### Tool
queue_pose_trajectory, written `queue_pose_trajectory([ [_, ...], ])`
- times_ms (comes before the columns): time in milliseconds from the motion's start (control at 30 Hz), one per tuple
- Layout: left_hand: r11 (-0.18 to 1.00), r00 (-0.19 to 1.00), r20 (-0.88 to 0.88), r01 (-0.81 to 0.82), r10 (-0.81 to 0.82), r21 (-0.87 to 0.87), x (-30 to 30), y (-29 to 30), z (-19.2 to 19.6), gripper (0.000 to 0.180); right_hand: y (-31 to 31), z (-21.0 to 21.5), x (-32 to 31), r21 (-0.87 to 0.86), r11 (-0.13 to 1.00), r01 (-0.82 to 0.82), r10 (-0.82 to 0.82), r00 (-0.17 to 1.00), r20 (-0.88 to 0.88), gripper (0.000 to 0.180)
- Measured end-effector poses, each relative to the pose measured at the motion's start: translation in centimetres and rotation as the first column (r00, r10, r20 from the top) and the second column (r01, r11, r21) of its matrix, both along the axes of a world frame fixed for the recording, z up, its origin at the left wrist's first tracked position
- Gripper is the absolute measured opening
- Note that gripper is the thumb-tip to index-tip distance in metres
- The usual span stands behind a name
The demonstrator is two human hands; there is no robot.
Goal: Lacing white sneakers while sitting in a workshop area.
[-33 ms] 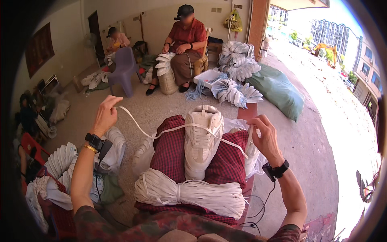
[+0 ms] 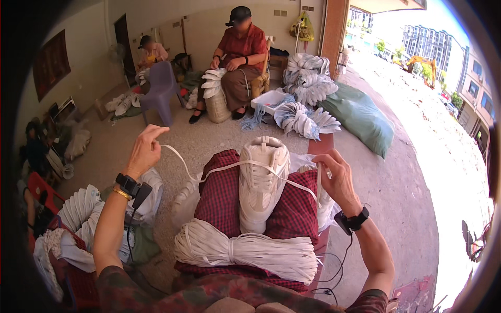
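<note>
A cream lace-up shoe [image 2: 264,193] lies on my lap, toe toward me, between folds of red-and-black checked cloth [image 2: 219,190]. One white shoelace [image 2: 228,167] threads through its upper eyelets and runs out slackly to both sides. At the left, my left hand [image 2: 145,151] is raised, pinching one lace end between its fingers. My right hand [image 2: 336,175] pinches the other end, beside the cloth on the right. Nearer to me, a tied bundle of white laces [image 2: 245,250] lies across my lap.
Stacked shoe uppers [image 2: 81,208] lie at my left beside a red chair [image 2: 44,190]. Ahead, a seated person [image 2: 242,55] handles shoe pieces near a purple plastic chair [image 2: 163,91]. More uppers [image 2: 308,78] and a green sack [image 2: 360,115] stand at the right. Cables hang from my wrists.
My left hand has shifted slightly right, and my right hand slightly left, so they are closer together. The lace's left stretch bows a little more. The shoe stays put.
</note>
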State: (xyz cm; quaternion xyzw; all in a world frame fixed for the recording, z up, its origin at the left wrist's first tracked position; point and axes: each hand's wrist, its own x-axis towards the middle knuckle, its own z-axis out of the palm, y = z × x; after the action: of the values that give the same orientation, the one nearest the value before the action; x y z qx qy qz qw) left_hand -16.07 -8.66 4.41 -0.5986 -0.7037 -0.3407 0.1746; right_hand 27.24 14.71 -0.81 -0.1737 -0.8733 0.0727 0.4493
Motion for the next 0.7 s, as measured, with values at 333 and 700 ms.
queue_pose_trajectory([
  [333, 0.842, 0.845, 0.113, 0.532, -0.522, -0.089, 14.9, 8.3, -3.8, 0.013, -2.1, 0.7, -6.7, -0.121, 0.963, -0.242, 0.257, 0.957, 0.135, 0.031],
  [700, 0.866, 0.899, -0.104, 0.370, -0.425, -0.335, 15.4, 10.7, -3.1, 0.010, -1.5, 2.2, -7.7, 0.062, 0.981, -0.183, 0.131, 0.867, 0.480, 0.024],
])
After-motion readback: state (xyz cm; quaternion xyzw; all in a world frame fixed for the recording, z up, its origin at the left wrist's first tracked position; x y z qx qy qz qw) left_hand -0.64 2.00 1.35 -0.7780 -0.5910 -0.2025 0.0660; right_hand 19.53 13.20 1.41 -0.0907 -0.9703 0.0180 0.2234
